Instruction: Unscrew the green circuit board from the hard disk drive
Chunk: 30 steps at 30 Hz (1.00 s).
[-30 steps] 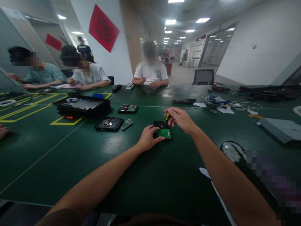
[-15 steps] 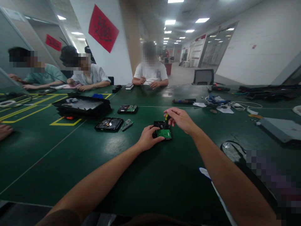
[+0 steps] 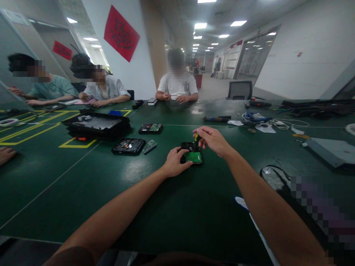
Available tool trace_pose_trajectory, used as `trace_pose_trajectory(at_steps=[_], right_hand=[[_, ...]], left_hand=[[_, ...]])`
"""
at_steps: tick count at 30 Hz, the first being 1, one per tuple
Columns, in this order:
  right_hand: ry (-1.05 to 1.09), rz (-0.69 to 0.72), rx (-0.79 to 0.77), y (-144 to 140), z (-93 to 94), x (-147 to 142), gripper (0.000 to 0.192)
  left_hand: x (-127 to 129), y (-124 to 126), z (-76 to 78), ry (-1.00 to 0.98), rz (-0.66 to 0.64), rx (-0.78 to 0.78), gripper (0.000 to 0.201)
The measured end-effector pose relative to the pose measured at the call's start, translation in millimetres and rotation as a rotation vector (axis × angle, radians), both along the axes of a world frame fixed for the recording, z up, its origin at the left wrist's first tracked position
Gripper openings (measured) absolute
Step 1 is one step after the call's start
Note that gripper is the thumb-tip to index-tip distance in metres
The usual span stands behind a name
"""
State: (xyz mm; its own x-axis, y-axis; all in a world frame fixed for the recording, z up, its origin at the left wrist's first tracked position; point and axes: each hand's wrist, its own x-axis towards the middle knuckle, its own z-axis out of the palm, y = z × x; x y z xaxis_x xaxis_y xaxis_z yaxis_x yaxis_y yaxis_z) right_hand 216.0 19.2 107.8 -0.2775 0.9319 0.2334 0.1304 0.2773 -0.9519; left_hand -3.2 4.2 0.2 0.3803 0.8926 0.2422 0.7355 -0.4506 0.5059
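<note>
A hard drive [image 3: 193,157] with a green circuit board facing up lies on the green table in front of me. My left hand [image 3: 175,162] grips its left side, thumb at the near edge and fingers at the far side. Above its far right part, my right hand [image 3: 211,139] pinches a yellow and black screwdriver [image 3: 197,138], held upright over the drive. The tip of the screwdriver is too small to make out. To the left lie an opened black drive case [image 3: 128,146], a loose circuit board [image 3: 150,146] and another hard drive [image 3: 150,128].
A black tray [image 3: 95,123] holding small parts stands at the left. Tools [image 3: 216,119], cables [image 3: 257,117] and a grey metal box [image 3: 331,152] lie to the right. Several people sit around the table, one directly across [image 3: 177,87]. Another person's hand [image 3: 7,155] rests at the left edge.
Almost nothing differs. Both hands stay at the hard drive, and the screwdriver keeps its place. The person's hand at the left edge has shifted slightly.
</note>
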Motion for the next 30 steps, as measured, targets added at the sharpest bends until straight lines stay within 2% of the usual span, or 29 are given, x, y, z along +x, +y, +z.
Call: trace_pose_trajectory(at_steps=[15,23,26,30], right_hand=[[0.008,-0.001,-0.001,-1.2,1.1,-0.8,0.026],[0.007,0.000,0.004,-0.3,0.0,-0.6,0.025],[0.018,0.002,-0.003,-0.1,-0.2,-0.6,0.025],[0.024,-0.001,-0.008,-1.2,0.8,-1.1,0.025]], left_hand=[[1.2,-2.8,2.1,0.009,0.013,0.002,0.062],[3.1,2.6,-1.1,-0.020,0.047,-0.036,0.044],[2.8,1.3,0.0,-0.016,0.043,-0.035,0.046],[1.8,-1.8,1.3,0.005,0.028,-0.013,0.059]])
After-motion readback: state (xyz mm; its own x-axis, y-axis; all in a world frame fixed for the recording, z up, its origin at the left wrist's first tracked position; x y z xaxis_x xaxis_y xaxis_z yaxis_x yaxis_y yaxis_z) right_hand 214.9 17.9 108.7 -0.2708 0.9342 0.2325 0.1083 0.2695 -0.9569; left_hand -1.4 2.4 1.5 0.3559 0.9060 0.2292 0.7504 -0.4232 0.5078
